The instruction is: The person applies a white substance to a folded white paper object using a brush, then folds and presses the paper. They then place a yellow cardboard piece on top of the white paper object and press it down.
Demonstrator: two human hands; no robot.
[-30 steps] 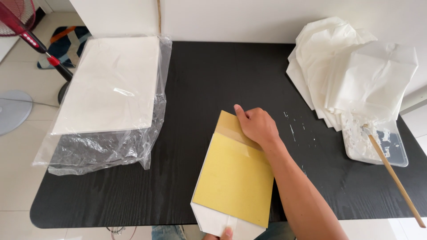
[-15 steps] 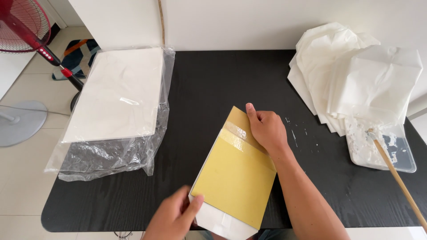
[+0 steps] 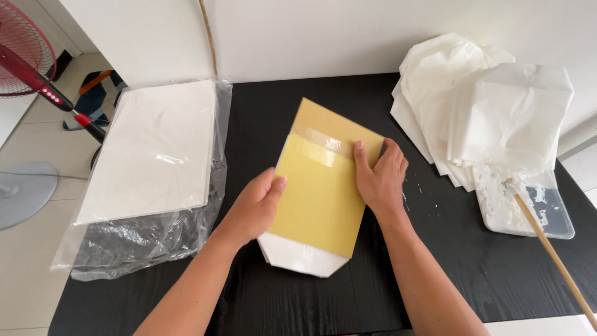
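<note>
Yellow card (image 3: 317, 199) on white paper (image 3: 298, 258), w/ both hands flat.

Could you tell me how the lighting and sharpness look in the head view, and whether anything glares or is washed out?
Head view: soft, even daylight with only faint shadows under the left hand and right hand; glare streaks on the clear plastic wrap and on the glossy strip of the yellow board; the white paper pile is nearly blown out; focus is sharp, with slight wide-angle bending at the edges.
</note>
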